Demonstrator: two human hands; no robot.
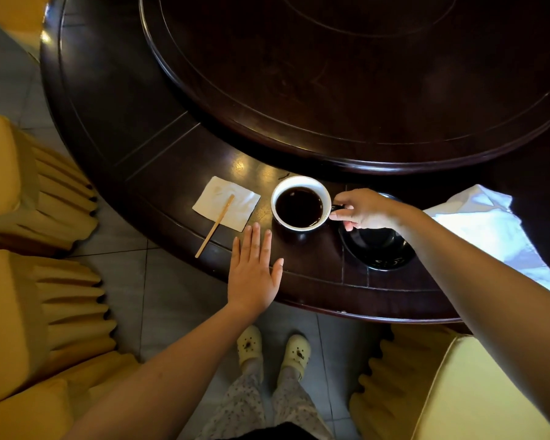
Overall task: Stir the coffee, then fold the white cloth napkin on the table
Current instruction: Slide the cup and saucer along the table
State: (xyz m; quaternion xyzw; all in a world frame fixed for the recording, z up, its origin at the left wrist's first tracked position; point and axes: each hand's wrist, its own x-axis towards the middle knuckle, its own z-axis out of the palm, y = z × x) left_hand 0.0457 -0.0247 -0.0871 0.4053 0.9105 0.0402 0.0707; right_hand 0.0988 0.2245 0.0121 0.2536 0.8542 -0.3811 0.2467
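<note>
A white-rimmed cup (300, 182) full of black coffee stands on the dark wooden table (159, 173), just left of its black saucer (378, 249). My right hand (362, 211) pinches the cup's handle. My left hand (254, 271) lies flat and open on the table edge, in front of the cup and holding nothing. A thin wooden stir stick (215, 225) rests slantwise across a small folded paper napkin (226, 201) left of the cup. The white cloth napkin (489, 230) lies crumpled at the right, partly behind my right forearm.
A large dark turntable (346, 74) fills the table's centre behind the cup. Yellow-covered chairs stand at the left (29, 217) and lower right (477, 392). My feet in pale clogs (273, 347) stand on the grey tiled floor below the table edge.
</note>
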